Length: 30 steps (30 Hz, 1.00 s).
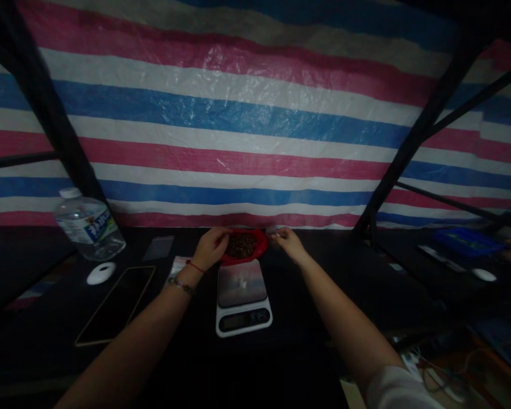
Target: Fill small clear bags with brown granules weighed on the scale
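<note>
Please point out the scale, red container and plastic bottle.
Scale (243, 295): head view, on its weighing platform.
Red container (261, 243): head view, on its right rim.
Plastic bottle (92, 226): head view, on its label.

Tabletop (357, 264): black
Middle: white scale (243, 301), red container (261, 243) just behind
Left: bottle (89, 227), phone (118, 304), computer mouse (101, 273), clear packet (159, 248)

The striped sheet (238, 125) looks like woven plastic, creased and glossy where light catches it. The frame (58, 113) is dark and smooth, apparently painted metal. The table (357, 278) looks matt. The red bag (262, 243) appears to be thin, slightly shiny plastic, the grains (242, 245) in it rough. The scale (243, 300) pairs smooth white plastic with a softly reflective, metal-looking plate (242, 284) and a glossy display (243, 320). The bottle (87, 250) is clear plastic; the phone (117, 307) has a smooth, glassy face. The sleeve (402, 392) is soft, matt cloth.
</note>
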Tool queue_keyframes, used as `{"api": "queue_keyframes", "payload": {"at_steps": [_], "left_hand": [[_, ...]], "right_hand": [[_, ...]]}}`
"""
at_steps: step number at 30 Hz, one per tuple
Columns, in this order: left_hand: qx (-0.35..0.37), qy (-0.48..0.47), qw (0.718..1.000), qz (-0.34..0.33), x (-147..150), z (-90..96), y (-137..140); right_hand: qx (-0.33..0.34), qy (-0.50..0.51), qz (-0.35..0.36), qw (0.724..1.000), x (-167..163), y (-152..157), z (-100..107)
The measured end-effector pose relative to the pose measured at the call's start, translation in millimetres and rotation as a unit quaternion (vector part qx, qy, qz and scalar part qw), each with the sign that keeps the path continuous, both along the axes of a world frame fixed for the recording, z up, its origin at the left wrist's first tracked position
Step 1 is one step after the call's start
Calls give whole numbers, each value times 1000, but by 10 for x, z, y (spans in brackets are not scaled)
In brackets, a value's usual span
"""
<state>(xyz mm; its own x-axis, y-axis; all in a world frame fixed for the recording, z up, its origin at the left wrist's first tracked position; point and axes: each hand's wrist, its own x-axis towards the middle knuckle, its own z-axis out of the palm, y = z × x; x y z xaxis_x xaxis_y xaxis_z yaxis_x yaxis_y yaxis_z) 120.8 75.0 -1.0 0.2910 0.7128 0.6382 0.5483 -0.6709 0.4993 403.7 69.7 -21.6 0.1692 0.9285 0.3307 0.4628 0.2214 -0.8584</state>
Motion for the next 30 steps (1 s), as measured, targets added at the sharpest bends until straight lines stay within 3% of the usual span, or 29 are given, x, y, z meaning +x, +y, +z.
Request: {"api": "queue_keyframes", "payload": {"at_steps": [2, 5, 9, 13, 18, 20, 25, 27, 30], "left_hand": [[5, -1, 1000, -15, 29, -36, -45], [11, -12, 1000, -22, 46, -90, -98], [-27, -19, 999, -11, 31, -142, -54], [-122, -24, 991, -41, 58, -103, 78], [-180, -32, 979, -89, 150, 1, 120], [-184, -52, 979, -66, 177, -5, 91], [-169, -145, 974, 42, 227, -149, 34], [-209, -208, 955, 39, 256, -225, 22], [-276, -285, 917, -42, 300, -333, 0]], "right_hand": [[15, 34, 83, 996, -370, 72, 80], [111, -22, 147, 983, -760, 97, 121], [163, -83, 199, 963, -918, 86, 63], [147, -89, 175, 970, -869, 73, -11], [151, -91, 138, 975, -829, 10, -26], [160, -105, 116, 975, -827, -17, -35], [209, -124, -16, 970, -790, -62, -77], [208, -125, 14, 970, -781, -85, -90], [191, -130, 100, 968, -800, -129, -100]]}}
